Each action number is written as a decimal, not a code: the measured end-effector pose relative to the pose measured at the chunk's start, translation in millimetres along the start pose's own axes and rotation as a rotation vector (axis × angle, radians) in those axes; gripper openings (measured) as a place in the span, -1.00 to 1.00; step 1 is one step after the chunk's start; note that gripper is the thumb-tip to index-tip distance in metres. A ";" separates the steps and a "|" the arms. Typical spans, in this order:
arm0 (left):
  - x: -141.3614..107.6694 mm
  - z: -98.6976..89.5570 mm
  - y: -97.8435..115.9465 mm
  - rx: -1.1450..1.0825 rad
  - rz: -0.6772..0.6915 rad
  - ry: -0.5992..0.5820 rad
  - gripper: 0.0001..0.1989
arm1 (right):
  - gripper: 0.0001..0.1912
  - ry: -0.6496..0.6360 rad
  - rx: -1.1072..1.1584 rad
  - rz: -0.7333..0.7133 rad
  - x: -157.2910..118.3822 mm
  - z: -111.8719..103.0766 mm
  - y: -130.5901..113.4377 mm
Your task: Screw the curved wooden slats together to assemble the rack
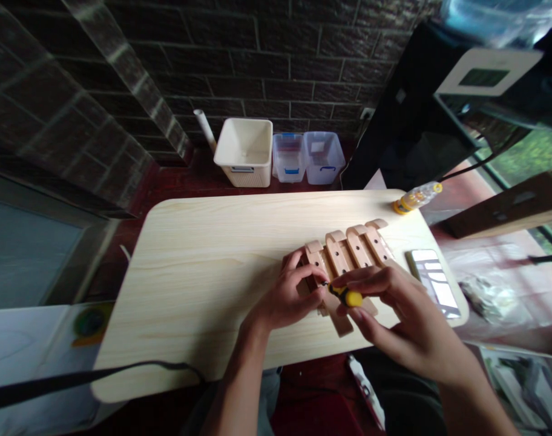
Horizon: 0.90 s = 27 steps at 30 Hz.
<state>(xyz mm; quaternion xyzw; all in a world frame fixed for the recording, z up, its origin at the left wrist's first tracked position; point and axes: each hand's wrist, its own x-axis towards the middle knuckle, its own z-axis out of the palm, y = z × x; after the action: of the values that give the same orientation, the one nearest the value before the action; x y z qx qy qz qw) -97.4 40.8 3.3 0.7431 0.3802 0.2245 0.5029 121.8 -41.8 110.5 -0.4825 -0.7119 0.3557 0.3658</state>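
A light wooden rack (pixel 338 257) with several curved, hook-like slats lies on the right half of the table, with dark screw heads or holes along the slats. My right hand (pixel 394 309) is closed around a small yellow-and-black screwdriver (pixel 347 296), its tip pointing left and down at the leftmost slat. My left hand (pixel 289 297) is closed on the rack's left end. Its thumb and index finger come together beside the screwdriver tip, where a small dark screw (pixel 324 283) shows faintly. The lower part of the rack is partly hidden by my hands.
The pale wooden table (pixel 203 260) bears a phone (pixel 434 281) and a plastic bottle (pixel 416 198) at right. Beyond it, a cream bin (pixel 244 175) and two clear boxes (pixel 289 158) stand by the brick wall. A black strap (pixel 135 366) crosses the near left corner.
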 end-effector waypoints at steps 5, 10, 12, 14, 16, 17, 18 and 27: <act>0.4 0.5 1.1 0.013 0.001 0.008 -0.75 | -0.74 0.038 0.043 0.010 0.3 6.4 1.8; 0.5 2.3 0.2 0.016 0.010 0.030 -0.79 | -0.69 0.046 0.114 -0.024 2.3 12.0 5.4; 0.5 3.0 0.4 0.017 -0.003 0.036 -0.80 | -0.68 0.041 0.074 -0.080 5.0 11.4 6.0; 0.4 3.6 0.4 0.021 -0.016 0.036 -0.79 | -0.70 0.036 -0.013 -0.137 8.0 9.5 6.1; 0.3 4.2 -0.5 0.026 -0.025 0.037 -0.78 | -0.73 0.042 -0.078 -0.165 10.2 7.4 5.7; 0.2 4.6 -1.4 0.027 -0.024 0.041 -0.79 | -0.74 0.045 -0.091 -0.161 10.7 6.4 5.3; 0.2 4.9 -2.4 0.026 -0.022 0.044 -0.79 | -0.74 0.040 -0.092 -0.157 10.8 5.6 4.9; -0.1 4.7 -3.3 0.023 -0.019 0.051 -0.79 | -0.76 -0.016 0.015 -0.101 6.3 1.1 3.6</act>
<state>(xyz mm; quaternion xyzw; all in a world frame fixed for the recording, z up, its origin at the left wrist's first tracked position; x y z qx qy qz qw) -95.2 38.7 -1.6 0.7393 0.4025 0.2340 0.4865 120.7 -35.0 108.0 -0.4404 -0.7357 0.3459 0.3811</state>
